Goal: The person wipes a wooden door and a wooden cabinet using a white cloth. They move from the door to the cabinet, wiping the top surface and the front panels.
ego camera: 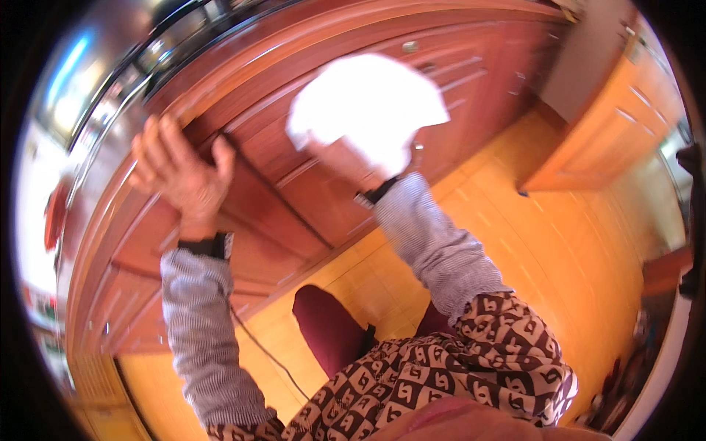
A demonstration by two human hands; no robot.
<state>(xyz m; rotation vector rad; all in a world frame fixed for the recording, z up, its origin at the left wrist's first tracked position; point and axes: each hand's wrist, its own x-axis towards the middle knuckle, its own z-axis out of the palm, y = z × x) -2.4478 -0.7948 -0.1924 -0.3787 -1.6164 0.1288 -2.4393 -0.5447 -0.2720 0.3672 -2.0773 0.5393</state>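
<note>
A bright white cloth or sheet (375,105), overexposed and blurred, hangs from my right hand (345,160) in front of the reddish wooden cabinets. The white material hides my right fingers in part. My left hand (187,165) is raised beside the cabinet's upper edge, its fingers apart and its thumb out, with nothing held. Whether it touches the wooden edge I cannot tell. Each wrist has a dark band over the grey striped sleeve.
Cabinet doors (281,204) run along the front. A countertop edge (105,132) with shiny, blurred things lies at upper left. An orange wooden door (606,127) stands at right, over a yellow tiled floor (529,231). A thin cable (270,355) passes near my legs.
</note>
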